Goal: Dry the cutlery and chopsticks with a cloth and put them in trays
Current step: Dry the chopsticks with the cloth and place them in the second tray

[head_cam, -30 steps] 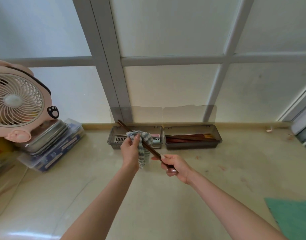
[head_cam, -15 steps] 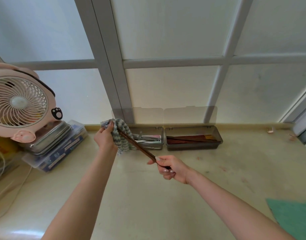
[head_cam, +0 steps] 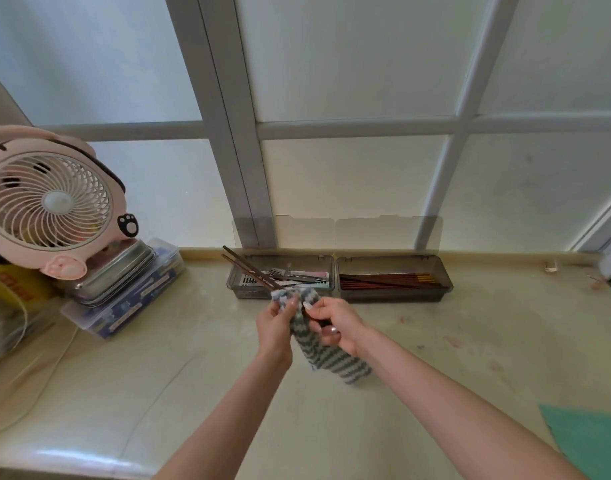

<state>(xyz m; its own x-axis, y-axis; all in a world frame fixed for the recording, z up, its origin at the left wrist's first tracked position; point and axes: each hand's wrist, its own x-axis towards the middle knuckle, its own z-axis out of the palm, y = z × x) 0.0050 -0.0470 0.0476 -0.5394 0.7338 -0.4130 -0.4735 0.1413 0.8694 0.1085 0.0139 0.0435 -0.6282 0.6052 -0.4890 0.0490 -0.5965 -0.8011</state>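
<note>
a pair of dark chopsticks [head_cam: 249,268] is held in the air just in front of the cutlery tray [head_cam: 252,293], slanting so that the tips reach up and out past the tray's left end. the left hand [head_cam: 274,327] is in front of the tray, its fingers curled and pinching a grey and white striped cloth [head_cam: 326,356] round the chopsticks' middle. the right hand [head_cam: 337,323] is just to the right of it, fingers curled round the chopsticks' near end, which is mostly hidden by the cloth and the fingers. the rest of the cloth hangs down between the two wrists, further from the tray. inside the cutlery tray lie forks [head_cam: 286,273] and other metal pieces, too jumbled to tell apart. touching the tray's right end is a second tray [head_cam: 394,295] of the same kind, with more dark chopsticks [head_cam: 387,281] lying lengthwise in it. both sit on a pale counter [head_cam: 158,375] against a frosted window. well to the left of the cutlery tray stands a pink fan [head_cam: 51,202], propped on a metal tin [head_cam: 124,271] and a clear plastic box [head_cam: 124,310]. far to the right and nearer the person, a green cloth [head_cam: 595,441] lies on the counter's edge.
</note>
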